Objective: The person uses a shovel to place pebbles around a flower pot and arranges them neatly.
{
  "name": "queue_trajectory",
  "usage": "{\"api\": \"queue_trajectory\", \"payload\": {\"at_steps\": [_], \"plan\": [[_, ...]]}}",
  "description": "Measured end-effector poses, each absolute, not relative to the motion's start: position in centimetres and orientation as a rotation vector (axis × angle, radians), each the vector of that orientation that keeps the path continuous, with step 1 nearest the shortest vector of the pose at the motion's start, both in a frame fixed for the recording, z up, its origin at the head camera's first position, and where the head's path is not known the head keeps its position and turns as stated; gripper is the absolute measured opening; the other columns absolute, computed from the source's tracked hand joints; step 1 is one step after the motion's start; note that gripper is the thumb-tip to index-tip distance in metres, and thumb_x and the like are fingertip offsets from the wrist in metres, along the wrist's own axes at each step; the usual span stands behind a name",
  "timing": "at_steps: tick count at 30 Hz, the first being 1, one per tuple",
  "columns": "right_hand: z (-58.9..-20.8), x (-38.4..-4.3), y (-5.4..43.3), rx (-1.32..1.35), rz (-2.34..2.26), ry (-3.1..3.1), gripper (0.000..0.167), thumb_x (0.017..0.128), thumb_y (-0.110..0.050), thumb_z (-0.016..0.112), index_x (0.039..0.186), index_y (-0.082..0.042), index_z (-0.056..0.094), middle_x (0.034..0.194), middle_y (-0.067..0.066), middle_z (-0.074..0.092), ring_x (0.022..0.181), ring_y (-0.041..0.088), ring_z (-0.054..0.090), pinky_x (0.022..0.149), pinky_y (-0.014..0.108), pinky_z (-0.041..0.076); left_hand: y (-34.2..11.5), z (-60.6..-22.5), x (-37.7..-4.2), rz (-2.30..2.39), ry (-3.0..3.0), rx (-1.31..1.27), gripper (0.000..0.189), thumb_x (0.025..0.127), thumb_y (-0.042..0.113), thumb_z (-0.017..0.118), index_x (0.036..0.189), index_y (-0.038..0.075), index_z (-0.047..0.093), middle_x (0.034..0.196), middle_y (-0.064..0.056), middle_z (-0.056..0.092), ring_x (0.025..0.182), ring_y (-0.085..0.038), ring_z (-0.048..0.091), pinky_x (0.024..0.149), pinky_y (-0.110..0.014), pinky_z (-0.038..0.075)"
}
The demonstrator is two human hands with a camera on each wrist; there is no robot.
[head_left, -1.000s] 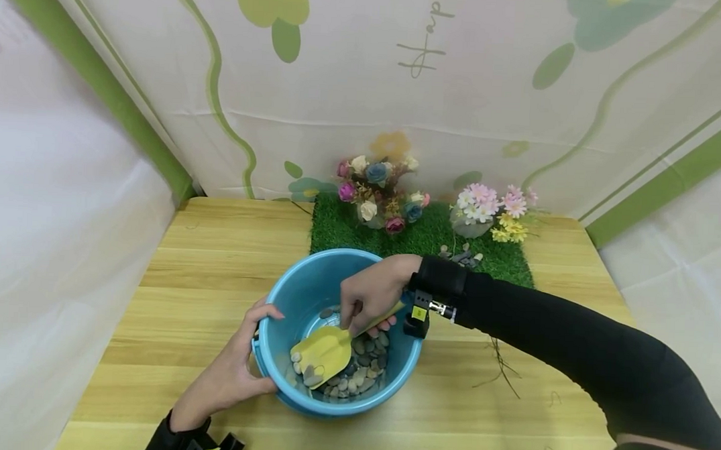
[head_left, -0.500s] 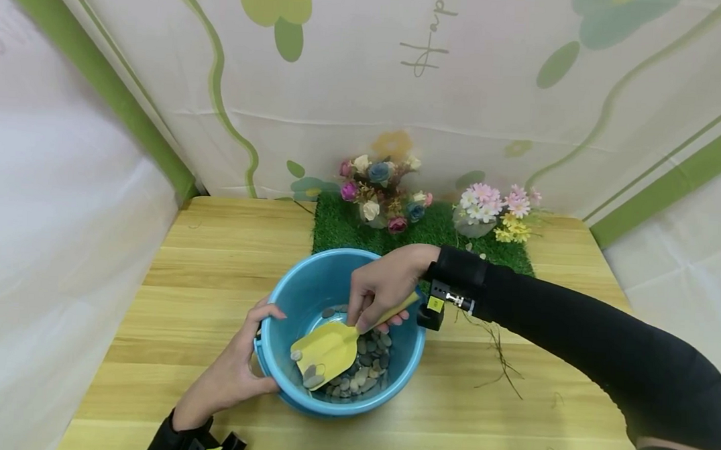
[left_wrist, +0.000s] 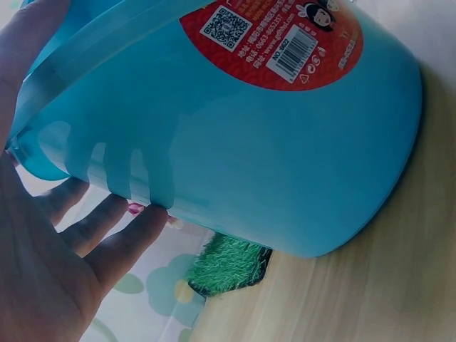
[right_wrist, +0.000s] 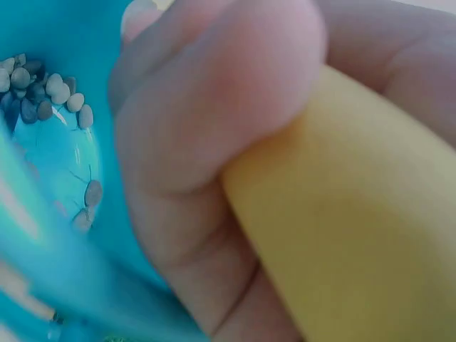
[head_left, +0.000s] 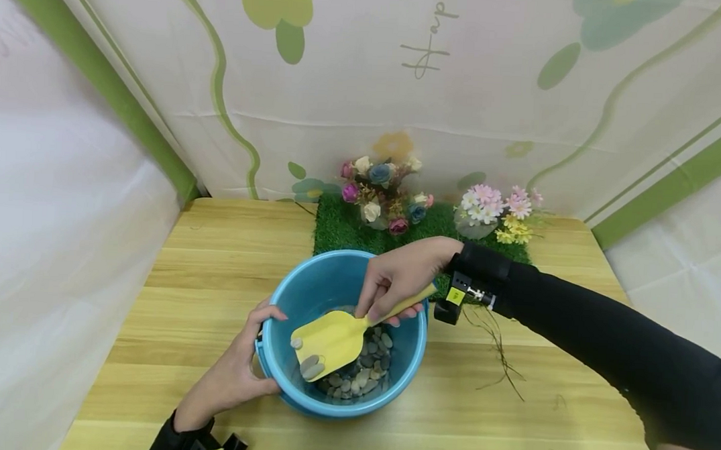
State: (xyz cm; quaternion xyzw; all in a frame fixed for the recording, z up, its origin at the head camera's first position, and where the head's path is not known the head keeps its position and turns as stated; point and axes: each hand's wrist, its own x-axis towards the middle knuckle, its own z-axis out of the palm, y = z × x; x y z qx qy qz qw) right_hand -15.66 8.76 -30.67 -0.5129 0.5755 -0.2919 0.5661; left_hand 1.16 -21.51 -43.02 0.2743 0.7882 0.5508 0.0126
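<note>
From the head view, your right hand [head_left: 403,277] grips a yellow, broad-bladed scoop [head_left: 334,338] bearing grey pebbles [head_left: 312,368] inside the round blue plastic bucket [head_left: 315,283], whose rim your left hand [head_left: 233,370] clasps. Left wrist: three fingers [left_wrist: 127,249] touch its outer wall. Right wrist: fingers [right_wrist: 178,157] curl round, probably, the scoop's blurred handle.

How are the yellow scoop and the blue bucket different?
Shape: the scoop is shallow; the bucket is deep and round.
Size: the bucket is bulkier than the scoop.
Pose: the right hand holds the scoop; the bucket stands on the table, gripped by the left hand.
Both bear stones.
</note>
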Motion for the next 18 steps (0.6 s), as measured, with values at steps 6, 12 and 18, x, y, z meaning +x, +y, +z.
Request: {"api": "queue_trajectory", "payload": {"at_steps": [6,12,18], "plan": [[-30.1,-15.9,10.8,-1.231,-0.725,1.407,0.032,0.108,-0.015,0.053,0.138,-0.01,0.064,0.081,0.012,0.07,0.055,0.022,0.057,0.062,0.036,0.055,-21.4,-42.9,1.2,1.722,2.452,0.832,0.086,0.075,0.024,0.091,0.138,0.012,0.034,0.164,-0.01,0.018,0.14,-0.049,0.027,0.097,-0.047,0.05],[-28.4,-16.4,13.3,-1.208,-0.809,1.458,0.033,0.108,-0.013,0.052,0.139,-0.011,0.062,0.086,0.016,0.069,0.055,0.028,0.054,0.057,0.038,0.053,-21.3,-42.9,1.3,1.72,2.45,0.824,0.087,0.076,0.03,0.091,0.139,0.011,0.034,0.164,-0.01,0.018,0.141,-0.05,0.025,0.098,-0.047,0.049],[-26.9,-17.3,16.2,-1.143,-0.853,1.623,0.033,0.108,-0.01,0.052,0.139,-0.007,0.062,0.085,0.012,0.068,0.053,0.026,0.054,0.053,0.034,0.052,-21.3,-42.9,1.3,1.731,2.444,0.816,0.087,0.073,0.022,0.091,0.139,0.011,0.034,0.165,-0.009,0.017,0.142,-0.049,0.023,0.099,-0.046,0.048]]}}
